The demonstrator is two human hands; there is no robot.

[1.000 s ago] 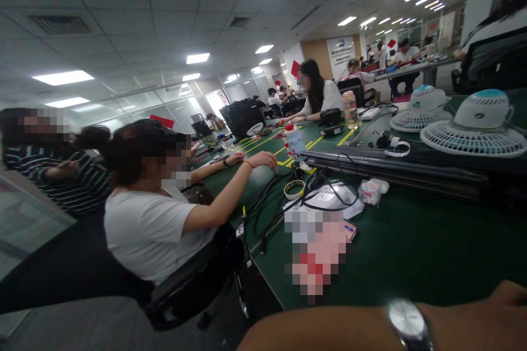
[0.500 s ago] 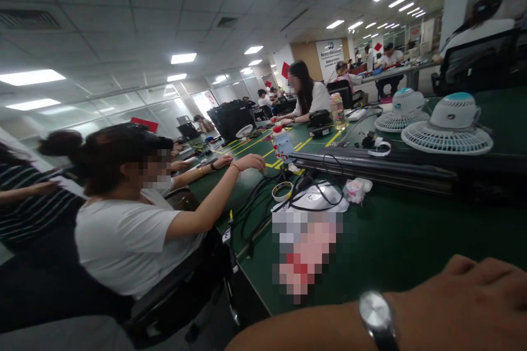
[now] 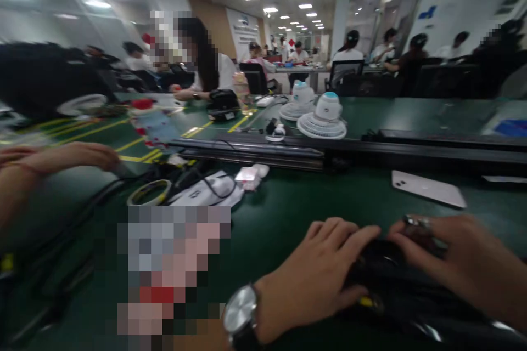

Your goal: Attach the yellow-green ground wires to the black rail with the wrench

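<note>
A glossy black object lies low on the right, dark and blurred, so its kind is unclear; a small yellow mark shows near its lower edge. My left hand, with a silver-faced watch on the wrist, is closed on its left side, thumb below and fingers on top. From the right my right hand, wearing a ring, grips its top end between thumb and curled fingers. The two hands' fingertips almost meet there. A pale phone lies just beyond my right hand.
Black rails run across the green table. Two white fans stand behind them. On the left are a tape roll, black cables, a white bag and a co-worker's hand. Another person sits across.
The view has swung right and levelled. My left hand has shifted from the right edge toward the middle, and my right hand, the black object and the phone have come into sight.
</note>
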